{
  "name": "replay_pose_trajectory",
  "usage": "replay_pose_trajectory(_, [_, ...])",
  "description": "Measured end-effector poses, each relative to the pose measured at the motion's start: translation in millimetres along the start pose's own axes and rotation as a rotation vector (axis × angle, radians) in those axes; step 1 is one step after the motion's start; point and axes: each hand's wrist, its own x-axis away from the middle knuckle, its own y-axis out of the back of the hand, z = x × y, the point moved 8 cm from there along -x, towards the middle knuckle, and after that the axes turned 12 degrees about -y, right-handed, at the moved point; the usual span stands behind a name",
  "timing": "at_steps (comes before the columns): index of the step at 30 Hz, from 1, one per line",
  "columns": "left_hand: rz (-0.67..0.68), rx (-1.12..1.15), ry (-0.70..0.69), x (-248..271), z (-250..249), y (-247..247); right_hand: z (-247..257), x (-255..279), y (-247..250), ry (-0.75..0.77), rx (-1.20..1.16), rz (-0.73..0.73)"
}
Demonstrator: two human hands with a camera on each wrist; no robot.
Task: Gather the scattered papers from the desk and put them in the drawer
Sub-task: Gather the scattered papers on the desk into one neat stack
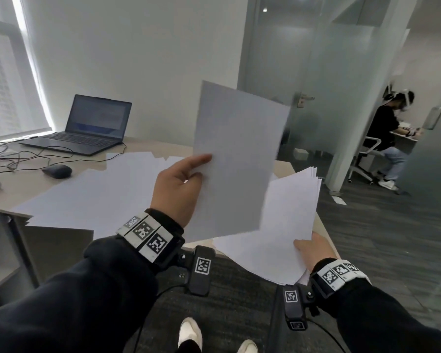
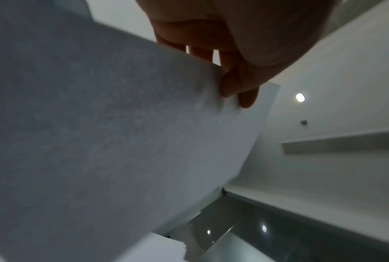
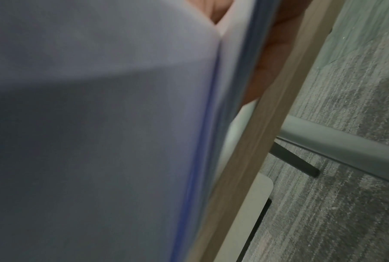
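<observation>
Papers [image 1: 97,192] lie spread in overlapping white sheets across my desk [image 1: 23,184], to the left of my raised hands. My left hand [image 1: 178,189] pinches one sheet [image 1: 237,159] by its lower left edge, thumb on the near face, and holds it upright and slightly tilted above the desk's front corner. From the left wrist view I see the fingers [image 2: 247,95] curled behind that same sheet [image 2: 121,141], which bows gently under its own weight. My right hand [image 1: 312,250] grips a stack [image 1: 283,225] of gathered sheets at its near right corner, thumb on top; the stack sits lower than the single sheet, just right of it, and its far edges fan out unevenly. From the right wrist view the stack [image 3: 99,124] fills most of the frame, its layered edges blurred, running close along the desk's pale wood-grain edge [image 3: 251,141].

I can make out no drawer for certain in any view.

Every sheet looks blank, thin and matte white. The desktop is smooth, light beige and faintly glossy. On its far left stands an open dark laptop [image 1: 87,128], with a rounded dark mouse [image 1: 57,171] nearer me and thin black cables [image 1: 15,156] trailing beside them. Below the desk the carpet [image 1: 382,225] is grey and streaked.
</observation>
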Motion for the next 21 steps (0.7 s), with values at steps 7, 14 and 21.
replay_pose_trajectory(7, [0.109,-0.138,0.402,28,75,-6,-9,5,-8,-0.024,-0.204,0.158])
replay_pose_trajectory(14, [0.485,-0.357,0.591,74,124,-28,1,21,-27,0.01,-0.254,0.296])
replay_pose_trajectory(21, [0.583,-0.368,0.559,82,129,-54,0,26,-60,0.04,-0.183,0.416])
